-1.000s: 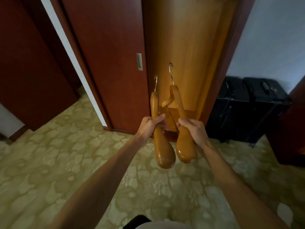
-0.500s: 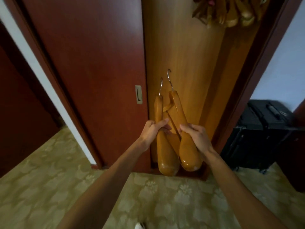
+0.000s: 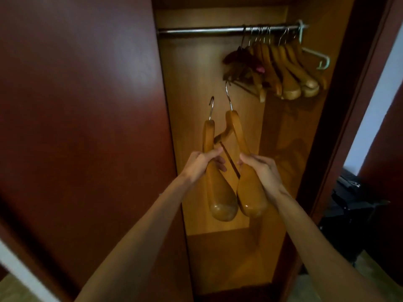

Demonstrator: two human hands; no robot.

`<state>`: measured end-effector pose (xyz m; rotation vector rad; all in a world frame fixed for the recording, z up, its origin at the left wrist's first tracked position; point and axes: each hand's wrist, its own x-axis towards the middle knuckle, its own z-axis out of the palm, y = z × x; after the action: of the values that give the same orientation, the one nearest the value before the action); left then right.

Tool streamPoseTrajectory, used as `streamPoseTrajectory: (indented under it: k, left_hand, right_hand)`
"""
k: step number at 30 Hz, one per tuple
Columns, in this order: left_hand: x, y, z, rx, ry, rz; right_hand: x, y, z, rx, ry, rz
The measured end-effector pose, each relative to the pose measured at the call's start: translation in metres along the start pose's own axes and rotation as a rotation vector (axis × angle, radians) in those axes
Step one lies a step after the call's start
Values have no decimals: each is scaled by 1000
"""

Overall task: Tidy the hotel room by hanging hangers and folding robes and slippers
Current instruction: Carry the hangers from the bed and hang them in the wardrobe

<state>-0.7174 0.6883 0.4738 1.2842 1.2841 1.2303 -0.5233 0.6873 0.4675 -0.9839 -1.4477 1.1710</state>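
Each hand held one wooden hanger upright in front of the open wardrobe. The left hand (image 3: 201, 163) had its fingers curled round the lower arm of the left hanger (image 3: 214, 177), and the right hand (image 3: 260, 168) gripped the right hanger (image 3: 246, 179) the same way, so both steel hooks pointed up toward twelve o'clock. That grip low on the wood looked chosen to leave the hooks free for catching the rail (image 3: 202, 30), which ran across the top of the wardrobe, well above the two hooks. The hangers touched near their middles, and a dark crossbar showed between them. At about one o'clock from the hands, a bunch of hung hangers (image 3: 290, 70) crowded the rail's right end, a pale plastic hanger (image 3: 320, 59) outermost. The bare stretch of rail to their left seemed the natural spot for these two. The sliding door (image 3: 82, 127) stood at nine o'clock.
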Motion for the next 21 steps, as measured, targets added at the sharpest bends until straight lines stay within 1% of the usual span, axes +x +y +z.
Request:
streamPoseTrajectory:
  k: [7,11,14,18,21]
  left_hand:
    - [103,69,-20,56,57,160]
    - [161,104,-35,79,113,184]
    - [201,129,-41,46,127,192]
    - [240,159,-44,25,156,237]
    - [262,168,-45,28,152,243]
  right_hand:
    - [125,-41,0,38,35,-136]
    - [194,-58,6,27,48,-192]
    - [241,-68,7,21,26,-222]
    - [289,-80,3,96,-26,-237]
    - [314,-86,2,129,-32,-241]
